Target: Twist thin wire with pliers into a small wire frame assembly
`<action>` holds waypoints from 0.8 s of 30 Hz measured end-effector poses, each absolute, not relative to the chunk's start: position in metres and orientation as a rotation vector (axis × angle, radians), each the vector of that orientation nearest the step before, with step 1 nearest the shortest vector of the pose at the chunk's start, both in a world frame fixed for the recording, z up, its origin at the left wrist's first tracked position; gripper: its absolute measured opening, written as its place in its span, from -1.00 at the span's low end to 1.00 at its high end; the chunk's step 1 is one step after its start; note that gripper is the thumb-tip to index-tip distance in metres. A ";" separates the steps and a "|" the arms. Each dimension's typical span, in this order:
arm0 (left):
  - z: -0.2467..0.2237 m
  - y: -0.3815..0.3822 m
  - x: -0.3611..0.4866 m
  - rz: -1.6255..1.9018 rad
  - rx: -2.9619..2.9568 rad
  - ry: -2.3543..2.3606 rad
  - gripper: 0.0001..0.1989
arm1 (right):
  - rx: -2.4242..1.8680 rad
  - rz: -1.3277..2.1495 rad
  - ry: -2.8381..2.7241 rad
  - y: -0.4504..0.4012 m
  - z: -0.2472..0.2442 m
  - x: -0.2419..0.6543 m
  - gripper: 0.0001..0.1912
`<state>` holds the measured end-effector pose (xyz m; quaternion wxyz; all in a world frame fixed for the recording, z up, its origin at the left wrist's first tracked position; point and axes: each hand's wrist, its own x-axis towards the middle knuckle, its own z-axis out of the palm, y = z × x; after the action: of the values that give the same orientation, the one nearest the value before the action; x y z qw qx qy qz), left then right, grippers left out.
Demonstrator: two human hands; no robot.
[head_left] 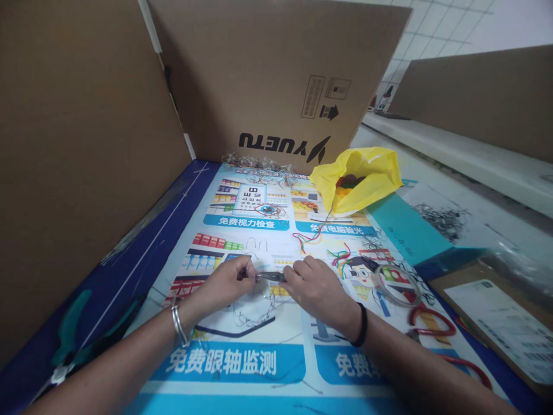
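My left hand (pixel 228 283), with a silver bangle at the wrist, pinches a thin piece of wire whose end is mostly hidden by the fingers. My right hand (pixel 317 288), wearing a black band, is wrapped round slim pliers (pixel 272 276). Their jaws point left and meet the work right at my left fingertips. Below the pliers, a loop of fine wire (pixel 254 317) with small beads or twists lies on or just above the printed poster sheet (pixel 309 323). A bent wire piece (pixel 258 244) lies just beyond my hands.
Tangled wire pieces (pixel 259 164) line the back by a cardboard wall (pixel 268 75). A yellow bag (pixel 380 173) stands back right, near coloured threads (pixel 309 237). At right are a clear tape roll (pixel 397 286) and red-handled scissors (pixel 432 323); green-handled pliers (pixel 73 328) lie left.
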<state>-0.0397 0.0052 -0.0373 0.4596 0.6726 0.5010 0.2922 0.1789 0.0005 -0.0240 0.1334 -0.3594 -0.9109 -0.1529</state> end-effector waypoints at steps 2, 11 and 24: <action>-0.037 0.004 -0.039 0.735 1.631 1.222 -0.92 | -1.048 -0.427 -2.628 0.001 -0.025 0.179 -0.77; -0.036 0.004 -0.039 0.716 1.564 1.167 -0.97 | -1.122 -0.181 -2.581 0.001 -0.030 0.178 -0.79; -0.021 0.001 -0.037 0.698 1.441 1.095 -0.84 | -1.145 0.174 -2.521 0.002 -0.039 0.178 -0.80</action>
<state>-0.0367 0.0011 -0.0207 0.5652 0.6128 0.4657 0.2969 0.1782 0.0023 -0.0386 0.1824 -0.4059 -0.8934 0.0618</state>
